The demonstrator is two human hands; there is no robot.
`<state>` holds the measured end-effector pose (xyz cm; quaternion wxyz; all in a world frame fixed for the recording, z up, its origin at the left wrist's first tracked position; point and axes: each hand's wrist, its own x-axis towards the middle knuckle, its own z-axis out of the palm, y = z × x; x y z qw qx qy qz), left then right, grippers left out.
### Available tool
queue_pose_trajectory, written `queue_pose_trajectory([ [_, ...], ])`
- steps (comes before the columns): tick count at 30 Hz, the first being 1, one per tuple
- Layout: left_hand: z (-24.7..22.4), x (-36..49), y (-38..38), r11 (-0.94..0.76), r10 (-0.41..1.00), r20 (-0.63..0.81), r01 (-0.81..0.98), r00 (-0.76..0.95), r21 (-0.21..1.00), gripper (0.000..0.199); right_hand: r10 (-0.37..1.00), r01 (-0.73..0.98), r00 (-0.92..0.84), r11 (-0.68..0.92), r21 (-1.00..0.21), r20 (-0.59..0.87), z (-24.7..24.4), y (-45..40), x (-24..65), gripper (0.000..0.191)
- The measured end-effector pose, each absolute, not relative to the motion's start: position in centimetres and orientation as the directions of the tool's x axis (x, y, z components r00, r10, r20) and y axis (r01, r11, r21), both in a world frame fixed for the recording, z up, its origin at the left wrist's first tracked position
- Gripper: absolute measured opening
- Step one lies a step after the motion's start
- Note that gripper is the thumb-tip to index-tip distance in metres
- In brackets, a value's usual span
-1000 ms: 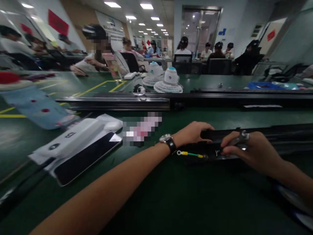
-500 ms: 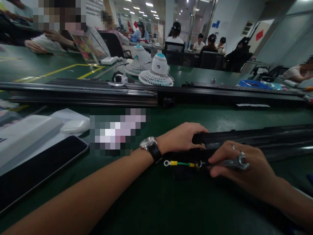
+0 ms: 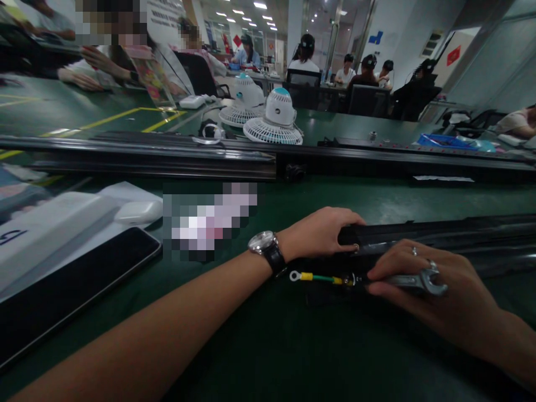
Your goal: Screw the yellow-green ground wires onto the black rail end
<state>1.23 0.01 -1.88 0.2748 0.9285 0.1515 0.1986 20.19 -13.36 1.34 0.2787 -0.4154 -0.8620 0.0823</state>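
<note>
My left hand [image 3: 324, 233], with a watch [image 3: 263, 242] on its wrist, is closed round the near end of a long black bar [image 3: 402, 231]. In my right hand [image 3: 444, 296] lies an open-ended wrench [image 3: 419, 281], pinched between thumb and fingers with one jaw pointing right. Its other end is hidden by my fingers and dark parts. A short green wire [image 3: 324, 277] with yellow sleeves and a ring terminal sticks out to the left, at the bar's end close to the wrench.
A black phone [image 3: 84, 285] and a white box [image 3: 54, 229] lie at left. Dark metal rails [image 3: 167, 162] run across the green table [image 3: 293, 346]. Beyond them stand white fans [image 3: 274, 120] and a blue tray [image 3: 446, 142]. Several people sit further back.
The whole view has shifted slightly, so things appear a little further right. The wrench's exposed jaw has moved slightly right with my right hand. My left hand keeps its hold on the bar.
</note>
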Motion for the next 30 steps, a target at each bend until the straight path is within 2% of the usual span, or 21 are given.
queue_pose_trajectory([
  [9, -1.6, 1.0, -0.3, -0.797, 0.394, 0.282, 0.172, 0.875, 0.58, 0.037, 0.811, 0.738, -0.412, 0.564, -0.369, 0.416, 1.8, -13.4, 20.7, 0.016],
  [14, -1.8, 1.2, -0.2, -0.81, 0.397, 0.278, 0.191, 0.875, 0.555, 0.04, 0.781, 0.702, -0.459, 0.611, -0.365, 0.425, 1.6, -13.6, 20.0, 0.022],
  [22, -2.1, 1.3, -0.2, -0.825, 0.394, 0.286, 0.199, 0.874, 0.53, 0.038, 0.755, 0.679, -0.524, 0.65, -0.342, 0.395, 1.6, -13.3, 19.7, 0.017],
  [27, -2.1, 1.2, -0.3, -0.806, 0.415, 0.268, 0.215, 0.87, 0.551, 0.034, 0.652, 0.608, -0.654, 0.755, -0.248, 0.384, 2.0, -12.4, 20.5, 0.008],
  [30, -1.8, 1.1, -0.3, -0.794, 0.41, 0.254, 0.205, 0.876, 0.573, 0.035, 0.676, 0.64, -0.621, 0.729, -0.241, 0.397, 2.3, -12.1, 21.0, 0.009],
])
